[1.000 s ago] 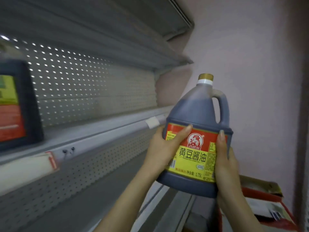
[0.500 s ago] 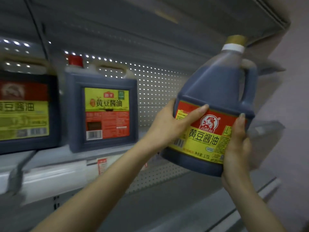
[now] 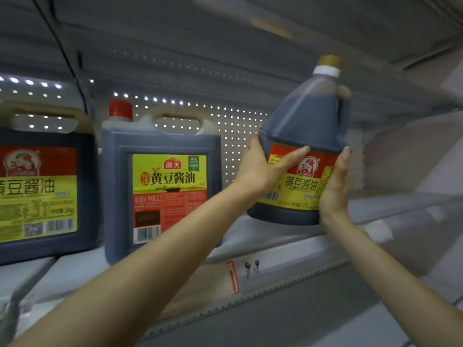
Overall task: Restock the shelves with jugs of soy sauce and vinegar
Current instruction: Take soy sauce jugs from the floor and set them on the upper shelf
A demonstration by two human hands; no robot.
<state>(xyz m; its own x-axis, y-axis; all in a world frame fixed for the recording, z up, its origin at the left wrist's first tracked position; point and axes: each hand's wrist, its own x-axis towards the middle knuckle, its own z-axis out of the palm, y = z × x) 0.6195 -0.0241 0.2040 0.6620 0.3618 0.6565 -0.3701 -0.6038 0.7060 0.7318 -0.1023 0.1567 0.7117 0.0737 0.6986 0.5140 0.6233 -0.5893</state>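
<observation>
A round soy sauce jug (image 3: 305,126) with a gold cap and a red and yellow label is tilted left above the grey shelf (image 3: 270,234). My left hand (image 3: 260,169) grips its left side, thumb across the label. My right hand (image 3: 334,186) holds its right side with fingers up along the label. The jug's base hangs just over the shelf board, to the right of a square jug with a red cap (image 3: 160,186). Another large jug (image 3: 42,194) stands further left.
A perforated back panel (image 3: 233,126) lies behind the jugs. The shelf above (image 3: 225,33) hangs close over the jug's cap. Price tags (image 3: 233,276) run along the shelf's front rail. A lower shelf (image 3: 313,319) shows beneath my arms.
The jug has gone up and left, from in front of the shelf edge to over the shelf beside the square jug. Both hands keep the same hold. My view has swung left.
</observation>
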